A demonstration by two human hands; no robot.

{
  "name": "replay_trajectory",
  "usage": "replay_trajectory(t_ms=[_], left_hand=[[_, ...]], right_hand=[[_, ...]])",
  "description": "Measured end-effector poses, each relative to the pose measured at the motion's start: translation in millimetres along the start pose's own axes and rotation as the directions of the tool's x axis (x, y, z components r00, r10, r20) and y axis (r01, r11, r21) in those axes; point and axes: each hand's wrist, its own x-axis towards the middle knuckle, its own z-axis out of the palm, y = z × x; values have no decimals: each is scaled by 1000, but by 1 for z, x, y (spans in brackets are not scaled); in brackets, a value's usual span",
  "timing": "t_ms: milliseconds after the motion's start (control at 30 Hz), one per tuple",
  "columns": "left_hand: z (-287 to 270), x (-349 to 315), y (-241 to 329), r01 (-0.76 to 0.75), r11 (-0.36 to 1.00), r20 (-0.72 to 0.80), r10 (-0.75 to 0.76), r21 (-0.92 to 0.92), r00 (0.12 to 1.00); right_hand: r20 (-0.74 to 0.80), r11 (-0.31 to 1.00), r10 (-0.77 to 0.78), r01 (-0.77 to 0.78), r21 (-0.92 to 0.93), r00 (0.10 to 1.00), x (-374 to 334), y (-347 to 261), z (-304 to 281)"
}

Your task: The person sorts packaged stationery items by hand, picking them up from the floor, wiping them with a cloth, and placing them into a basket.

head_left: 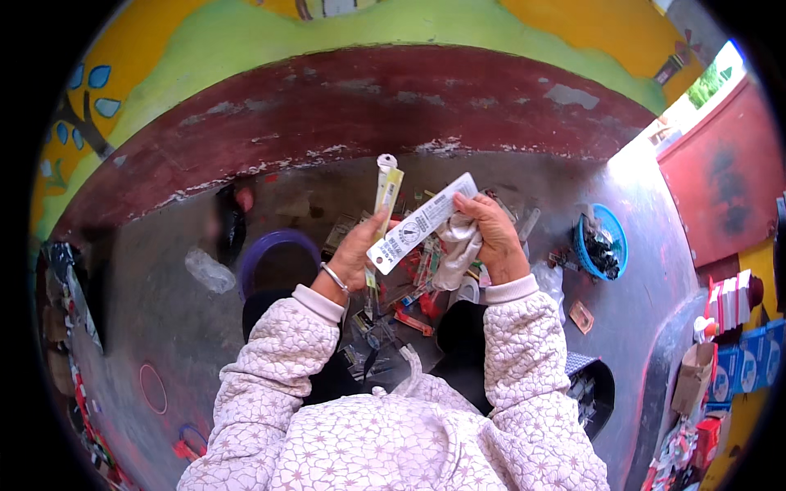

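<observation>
My left hand (352,258), with a bangle at its wrist, is closed round a long, narrow yellow-and-white package (386,190) that points away from me. A white printed card (426,221) slants between my hands, its lower end close to my left fingers. My right hand (495,235) pinches the card's upper end. Bunched in that same hand hangs a pale cloth (457,252), perhaps a glove. Below, between my knees, lies a jumbled pile of small packages (422,274) and a red piece (413,322); my hands partly hide it.
A purple basin (252,255) and a clear plastic bag (210,271) are left. On the right stand a blue basket (624,241) with dark items and a black container (604,393). Boxes (696,376) line the far right; a dark-red painted wall (352,98) rises ahead.
</observation>
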Motion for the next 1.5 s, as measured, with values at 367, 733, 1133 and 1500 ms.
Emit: replay_trajectory(t_ms=[367, 733, 1133, 1500], left_hand=[[7, -12, -9, -87, 926, 27, 83, 368, 996], [15, -16, -9, -111, 964, 41, 104, 242, 994], [9, -11, -8, -68, 948, 3, 71, 312, 997], [-17, 8, -12, -288, 928, -152, 328, 234, 932]], right_hand=[[-206, 915, -207, 115, -386, 956, 0, 7, -3], [339, 144, -674, 568, -811, 656, -13, 40, 54], [-220, 592, -693, 367, -717, 687, 18, 6, -12], [169, 590, -351, 358, -724, 921, -18, 68, 74]])
